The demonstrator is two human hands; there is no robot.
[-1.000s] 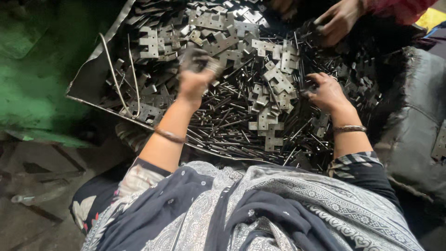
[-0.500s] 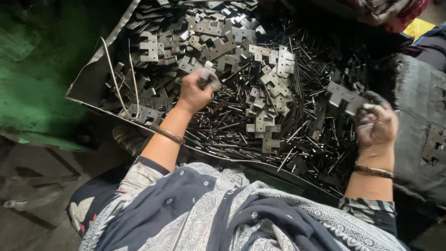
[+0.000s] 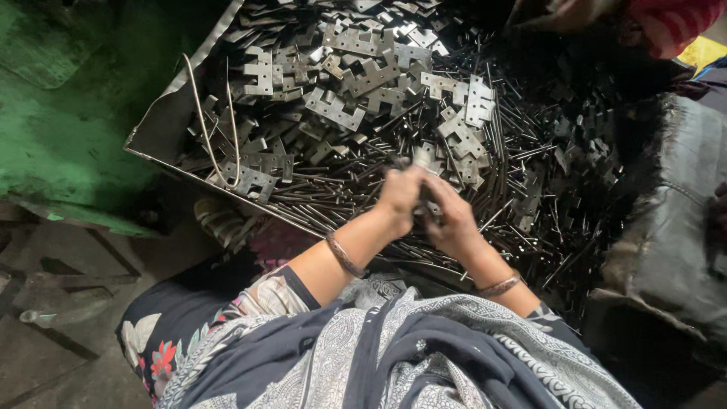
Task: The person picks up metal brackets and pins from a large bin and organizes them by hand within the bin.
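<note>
My left hand [image 3: 399,198] and my right hand [image 3: 453,220] meet in front of me above a metal tray [image 3: 155,136]. Both are closed around a small grey metal hinge piece [image 3: 422,157] that sticks up between the fingers, with a thin pin; the exact grip is blurred. The tray holds a heap of grey hinge plates [image 3: 356,76] at the back and many thin dark metal pins [image 3: 522,151] toward the right and front. Each wrist wears a thin bangle.
A bent wire loop [image 3: 219,129] lies on the tray's left part. A green machine surface [image 3: 60,121] is at the left. A grey sack [image 3: 674,235] stands at the right. Another person's red sleeve [image 3: 666,23] shows at top right.
My hands were apart, left over the plates and right out by the sack. Both have come together at the middle in front of me, now holding a hinge piece.
</note>
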